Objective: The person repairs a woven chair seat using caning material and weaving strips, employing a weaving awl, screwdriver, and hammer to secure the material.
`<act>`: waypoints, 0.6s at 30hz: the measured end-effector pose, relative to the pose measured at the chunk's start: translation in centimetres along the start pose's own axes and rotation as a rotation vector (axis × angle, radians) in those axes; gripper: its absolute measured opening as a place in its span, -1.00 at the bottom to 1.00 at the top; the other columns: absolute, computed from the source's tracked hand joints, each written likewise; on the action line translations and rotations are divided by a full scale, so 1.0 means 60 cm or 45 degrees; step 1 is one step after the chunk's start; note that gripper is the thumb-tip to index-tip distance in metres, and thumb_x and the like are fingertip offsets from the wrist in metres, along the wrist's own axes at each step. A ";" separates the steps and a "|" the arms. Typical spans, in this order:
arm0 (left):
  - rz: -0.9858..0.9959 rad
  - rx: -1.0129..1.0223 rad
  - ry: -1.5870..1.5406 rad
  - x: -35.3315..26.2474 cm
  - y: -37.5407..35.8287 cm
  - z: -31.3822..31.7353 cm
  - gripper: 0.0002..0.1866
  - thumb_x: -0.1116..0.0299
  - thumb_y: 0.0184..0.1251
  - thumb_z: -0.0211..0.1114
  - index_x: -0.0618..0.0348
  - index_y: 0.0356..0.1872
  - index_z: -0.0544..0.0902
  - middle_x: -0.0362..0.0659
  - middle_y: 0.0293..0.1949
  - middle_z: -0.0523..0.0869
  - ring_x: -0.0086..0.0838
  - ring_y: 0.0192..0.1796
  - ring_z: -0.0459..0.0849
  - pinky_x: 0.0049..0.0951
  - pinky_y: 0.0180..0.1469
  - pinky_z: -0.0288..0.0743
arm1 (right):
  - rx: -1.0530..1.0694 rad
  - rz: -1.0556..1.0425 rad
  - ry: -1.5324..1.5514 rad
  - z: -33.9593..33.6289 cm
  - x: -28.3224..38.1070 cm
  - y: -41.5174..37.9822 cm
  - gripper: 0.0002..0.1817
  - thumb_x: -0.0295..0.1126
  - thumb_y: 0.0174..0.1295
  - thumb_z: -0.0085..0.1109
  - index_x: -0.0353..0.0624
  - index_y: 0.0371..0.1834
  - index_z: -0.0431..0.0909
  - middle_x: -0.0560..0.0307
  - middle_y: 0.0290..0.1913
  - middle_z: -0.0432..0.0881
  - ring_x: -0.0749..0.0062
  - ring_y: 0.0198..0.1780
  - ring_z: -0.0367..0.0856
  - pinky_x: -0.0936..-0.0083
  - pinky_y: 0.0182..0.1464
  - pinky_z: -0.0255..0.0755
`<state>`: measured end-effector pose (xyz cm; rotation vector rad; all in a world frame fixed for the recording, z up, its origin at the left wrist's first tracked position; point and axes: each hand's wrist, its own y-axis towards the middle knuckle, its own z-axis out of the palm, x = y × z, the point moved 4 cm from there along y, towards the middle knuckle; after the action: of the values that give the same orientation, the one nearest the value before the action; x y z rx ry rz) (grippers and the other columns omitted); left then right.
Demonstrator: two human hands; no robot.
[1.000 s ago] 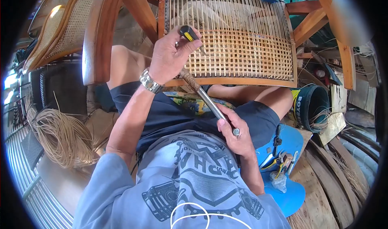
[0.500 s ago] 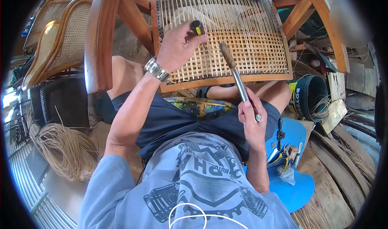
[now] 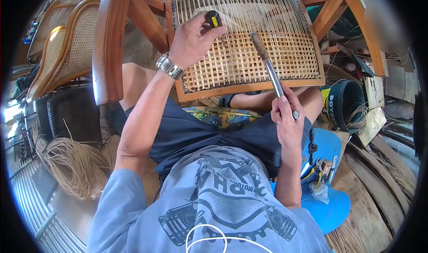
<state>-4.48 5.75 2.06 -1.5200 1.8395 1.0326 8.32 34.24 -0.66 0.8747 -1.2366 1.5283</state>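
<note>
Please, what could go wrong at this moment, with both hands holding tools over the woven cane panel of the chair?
1. The left hand presses a black-and-yellow-handled pointed tool into the half-woven cane panel; a slip may split the thin strands.
2. The right hand holds a metal-handled hammer by the very end, head raised near the left fingers; a poor strike could hit them.
3. The wooden chair frame rests tilted on the lap and might shift.

Bright daylight, sharp centre, strong fisheye bending, black vignette corners, blurred patch upper right
</note>
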 end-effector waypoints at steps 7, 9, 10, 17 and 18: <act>-0.049 0.003 -0.026 0.007 0.005 -0.008 -0.78 0.29 0.45 0.43 0.10 0.01 0.71 -0.31 -0.14 0.84 -0.66 -0.12 0.76 -0.56 -0.02 0.61 | -0.081 -0.035 0.015 0.006 -0.008 0.008 -0.52 -0.34 0.58 0.02 -0.40 0.44 0.37 0.33 -0.40 0.44 0.81 -0.48 0.20 0.76 -0.50 0.05; -0.014 -0.060 -0.077 0.008 0.008 -0.017 -0.79 0.29 0.45 0.42 0.10 0.01 0.71 -0.31 -0.13 0.84 -0.65 -0.11 0.76 -0.57 -0.02 0.62 | -0.088 -0.022 0.029 0.004 -0.009 0.007 -0.53 -0.34 0.59 0.02 -0.40 0.44 0.38 0.33 -0.40 0.44 0.81 -0.48 0.21 0.76 -0.50 0.05; 0.013 -0.135 -0.132 0.006 0.008 -0.022 -0.80 0.30 0.46 0.42 0.09 0.00 0.71 -0.31 -0.11 0.84 -0.65 -0.10 0.76 -0.57 -0.02 0.62 | -0.084 -0.007 0.033 0.003 -0.009 0.006 -0.53 -0.33 0.59 0.02 -0.39 0.44 0.38 0.33 -0.40 0.44 0.81 -0.48 0.21 0.76 -0.49 0.06; -0.032 0.057 0.019 -0.004 0.003 0.007 -0.74 0.26 0.43 0.44 0.13 0.02 0.71 -0.28 -0.18 0.85 -0.64 -0.12 0.79 -0.51 -0.03 0.64 | -0.037 0.007 0.002 0.016 -0.012 0.002 -0.53 -0.34 0.58 0.02 -0.37 0.45 0.39 0.35 -0.39 0.46 0.82 -0.48 0.22 0.77 -0.49 0.09; -0.029 0.062 0.019 -0.010 0.003 0.011 -0.74 0.26 0.43 0.44 0.13 0.02 0.71 -0.28 -0.18 0.85 -0.64 -0.12 0.79 -0.51 -0.03 0.64 | -0.040 0.004 -0.013 0.018 -0.010 0.004 -0.54 -0.35 0.58 0.01 -0.37 0.44 0.40 0.35 -0.39 0.46 0.82 -0.48 0.24 0.76 -0.48 0.10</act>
<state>-4.56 6.63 2.23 -1.5206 1.8402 0.9612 8.22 33.04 -1.06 0.8615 -1.2665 1.5045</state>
